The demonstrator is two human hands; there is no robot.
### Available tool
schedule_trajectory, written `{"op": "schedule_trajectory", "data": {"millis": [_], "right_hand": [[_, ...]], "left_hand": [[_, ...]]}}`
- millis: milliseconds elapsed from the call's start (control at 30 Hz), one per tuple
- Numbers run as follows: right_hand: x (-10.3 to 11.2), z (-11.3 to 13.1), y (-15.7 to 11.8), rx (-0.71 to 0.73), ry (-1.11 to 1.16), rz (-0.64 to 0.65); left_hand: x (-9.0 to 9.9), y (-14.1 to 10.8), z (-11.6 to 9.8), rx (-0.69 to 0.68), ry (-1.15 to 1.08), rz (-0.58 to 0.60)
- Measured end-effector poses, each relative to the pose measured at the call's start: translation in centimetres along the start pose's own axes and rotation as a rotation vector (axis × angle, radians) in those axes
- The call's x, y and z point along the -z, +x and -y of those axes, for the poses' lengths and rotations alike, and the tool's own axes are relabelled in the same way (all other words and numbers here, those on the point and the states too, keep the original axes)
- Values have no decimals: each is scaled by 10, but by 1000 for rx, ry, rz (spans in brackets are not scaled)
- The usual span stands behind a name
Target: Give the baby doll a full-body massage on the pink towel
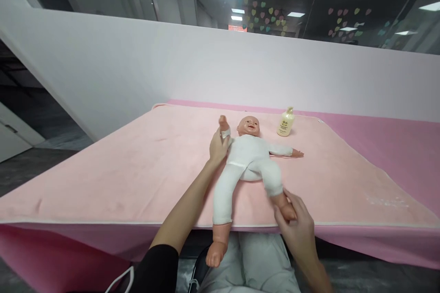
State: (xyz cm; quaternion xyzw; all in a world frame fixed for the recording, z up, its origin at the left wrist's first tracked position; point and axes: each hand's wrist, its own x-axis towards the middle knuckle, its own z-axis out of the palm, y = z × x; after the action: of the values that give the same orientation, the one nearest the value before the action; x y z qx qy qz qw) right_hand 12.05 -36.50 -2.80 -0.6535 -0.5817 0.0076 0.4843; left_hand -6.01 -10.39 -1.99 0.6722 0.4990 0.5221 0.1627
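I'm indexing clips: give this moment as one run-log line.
doll: face-up on pink cloth; left hand: holding its arm; right hand: holding its foot; bottle: standing near its head

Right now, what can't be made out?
Pale yellow pump bottle, small print: head view, too small.
White-bodied baby doll, back: head view, hidden by its own body.
Doll's raised arm, part: head view, behind the left hand.
Bare right forearm, rest: head view, cut by bottom edge.
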Motion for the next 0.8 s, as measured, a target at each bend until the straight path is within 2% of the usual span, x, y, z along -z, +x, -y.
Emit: {"op": "schedule_trajectory", "data": {"millis": [100,200,267,333,400,500,600,700,733,800], "right_hand": [[-11,17,46,26,-9,34],[-35,29,73,55,-104,126],[-51,36,78,73,-157,154],[-59,40,73,96,-151,151],[-56,40,60,118,-78,95],[-34,30,27,123,44,-18],[-9,10,-15,97,-21,-28],[4,-6,-49,83,-110,-37],[5,-9,-55,81,-133,-41],[6,-10,-56,80,-155,-47]], "left_hand": [[0,-6,-14,-268,329,170],[-1,-9,-20,-480,506,315],[0,-9,-19,-520,535,346],[1,-8,-16,-487,501,337],[3,-6,-12,-412,401,306],[3,0,0,-203,140,212],[3,8,12,176,-169,41],[5,14,22,576,-443,-102],[6,16,23,654,-515,-118],[8,17,20,687,-593,-134]]}}
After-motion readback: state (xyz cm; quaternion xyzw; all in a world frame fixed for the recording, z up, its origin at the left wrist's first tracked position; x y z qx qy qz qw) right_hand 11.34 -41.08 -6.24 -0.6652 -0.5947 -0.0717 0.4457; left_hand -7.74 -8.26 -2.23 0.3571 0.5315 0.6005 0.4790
